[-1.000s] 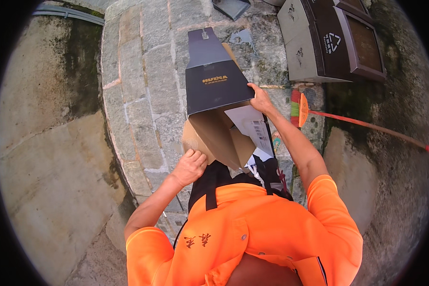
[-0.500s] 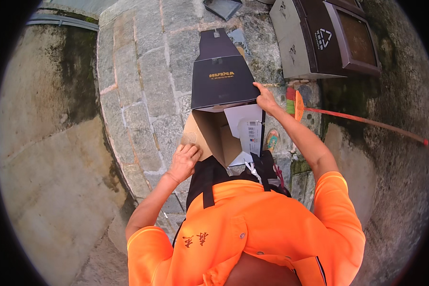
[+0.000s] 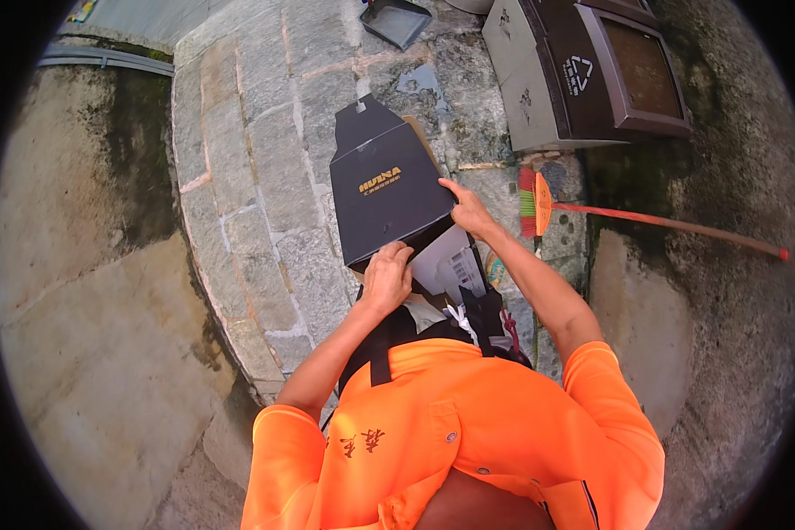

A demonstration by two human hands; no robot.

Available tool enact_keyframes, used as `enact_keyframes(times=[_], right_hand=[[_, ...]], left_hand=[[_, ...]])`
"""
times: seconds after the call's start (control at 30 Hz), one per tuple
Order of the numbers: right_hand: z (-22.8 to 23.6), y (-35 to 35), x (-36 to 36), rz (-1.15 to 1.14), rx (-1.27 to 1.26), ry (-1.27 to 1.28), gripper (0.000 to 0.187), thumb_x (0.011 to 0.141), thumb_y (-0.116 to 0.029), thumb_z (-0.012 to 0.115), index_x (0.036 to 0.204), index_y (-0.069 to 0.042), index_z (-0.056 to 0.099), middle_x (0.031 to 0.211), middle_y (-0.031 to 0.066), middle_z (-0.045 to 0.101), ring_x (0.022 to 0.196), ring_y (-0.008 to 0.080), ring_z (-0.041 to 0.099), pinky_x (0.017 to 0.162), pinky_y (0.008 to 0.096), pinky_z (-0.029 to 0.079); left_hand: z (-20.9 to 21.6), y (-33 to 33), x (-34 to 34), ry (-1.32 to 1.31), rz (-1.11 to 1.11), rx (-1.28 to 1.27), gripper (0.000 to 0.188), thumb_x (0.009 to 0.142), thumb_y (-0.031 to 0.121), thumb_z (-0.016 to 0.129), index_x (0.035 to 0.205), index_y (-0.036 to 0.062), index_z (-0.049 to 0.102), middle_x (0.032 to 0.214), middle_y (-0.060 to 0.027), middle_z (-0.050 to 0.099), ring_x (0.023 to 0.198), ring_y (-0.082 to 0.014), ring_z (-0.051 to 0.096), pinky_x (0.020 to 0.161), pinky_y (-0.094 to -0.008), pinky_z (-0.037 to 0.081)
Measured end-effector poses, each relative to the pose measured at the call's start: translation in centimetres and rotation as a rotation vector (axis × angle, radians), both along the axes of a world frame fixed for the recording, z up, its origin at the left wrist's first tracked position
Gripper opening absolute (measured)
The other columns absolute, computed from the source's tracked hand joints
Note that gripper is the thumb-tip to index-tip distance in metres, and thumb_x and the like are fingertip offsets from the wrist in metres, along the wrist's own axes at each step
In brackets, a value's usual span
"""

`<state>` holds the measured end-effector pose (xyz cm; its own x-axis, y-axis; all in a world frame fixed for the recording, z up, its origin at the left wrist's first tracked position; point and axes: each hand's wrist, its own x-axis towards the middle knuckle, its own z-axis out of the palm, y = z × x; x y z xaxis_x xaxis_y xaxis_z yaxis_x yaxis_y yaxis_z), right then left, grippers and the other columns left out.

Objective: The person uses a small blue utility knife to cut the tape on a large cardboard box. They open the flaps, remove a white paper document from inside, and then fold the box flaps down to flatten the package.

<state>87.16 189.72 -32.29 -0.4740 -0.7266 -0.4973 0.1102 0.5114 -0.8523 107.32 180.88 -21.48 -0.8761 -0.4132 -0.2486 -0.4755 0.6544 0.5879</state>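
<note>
In front of my legs is an open black cardboard box (image 3: 380, 208) with gold lettering on its large flap and brown inner board. My right hand (image 3: 468, 212) grips its right edge, thumb toward the flap. Fingers curled, my left hand (image 3: 387, 276) holds the near edge of the black panel. Between my hands a white inner flap (image 3: 450, 265) with a printed label stands out from the opening. Most of the box's inside is hidden by the panel and my left hand.
Brown recycling bins (image 3: 583, 75) stand at the far right. Below them lies a broom (image 3: 539, 203) with a red handle stretching right. A grey dustpan (image 3: 396, 22) rests at the far side. Stone paving (image 3: 269, 194) runs under the box, with lower concrete ground (image 3: 106, 344) at left.
My left hand has moved up and right from the brown side flap to the black panel's near edge. The box has tilted, and its opening is now mostly covered.
</note>
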Motion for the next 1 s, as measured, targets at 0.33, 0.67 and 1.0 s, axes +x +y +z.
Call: enact_keyframes(times=[0.33, 0.67, 1.0], right_hand=[[1.1, 0.6, 0.3, 0.033, -0.003, 0.059, 0.068, 0.069, 0.008, 0.040, 0.135, -0.007, 0.044, 0.129, 0.0198, 0.052, 0.121, 0.0284, 0.048, 0.099, 0.0323, 0.036], [-0.7, 6.6, 1.4, 0.121, 0.035, 0.226, 0.092, 0.068, -0.028, 0.075, 0.143, -0.005, 0.026, 0.135, 0.0215, 0.046, 0.122, 0.0363, 0.046, 0.099, 0.0405, 0.038], [0.5, 3.1, -0.6, -0.097, 0.132, 0.499, 0.027, 0.080, -0.020, 0.064, 0.106, -0.011, 0.064, 0.083, 0.0220, 0.065, 0.082, 0.0421, 0.062, 0.075, 0.0490, 0.048]], left_hand=[[-5.6, -3.1, 0.3, -0.359, -0.026, -0.420, 0.083, 0.067, 0.019, 0.076, 0.139, 0.0115, 0.035, 0.133, -0.0236, 0.042, 0.121, -0.0403, 0.042, 0.094, -0.0468, 0.038], [-7.7, -4.4, -0.9, -0.303, -0.242, -0.578, 0.066, 0.064, 0.003, 0.063, 0.128, 0.0022, 0.049, 0.096, -0.0169, 0.056, 0.086, -0.0296, 0.059, 0.068, -0.0368, 0.052], [7.5, -9.3, -6.7, -0.246, -0.324, -0.415, 0.047, 0.070, 0.012, 0.066, 0.116, 0.0045, 0.060, 0.093, -0.0132, 0.064, 0.085, -0.0302, 0.064, 0.076, -0.0376, 0.052]])
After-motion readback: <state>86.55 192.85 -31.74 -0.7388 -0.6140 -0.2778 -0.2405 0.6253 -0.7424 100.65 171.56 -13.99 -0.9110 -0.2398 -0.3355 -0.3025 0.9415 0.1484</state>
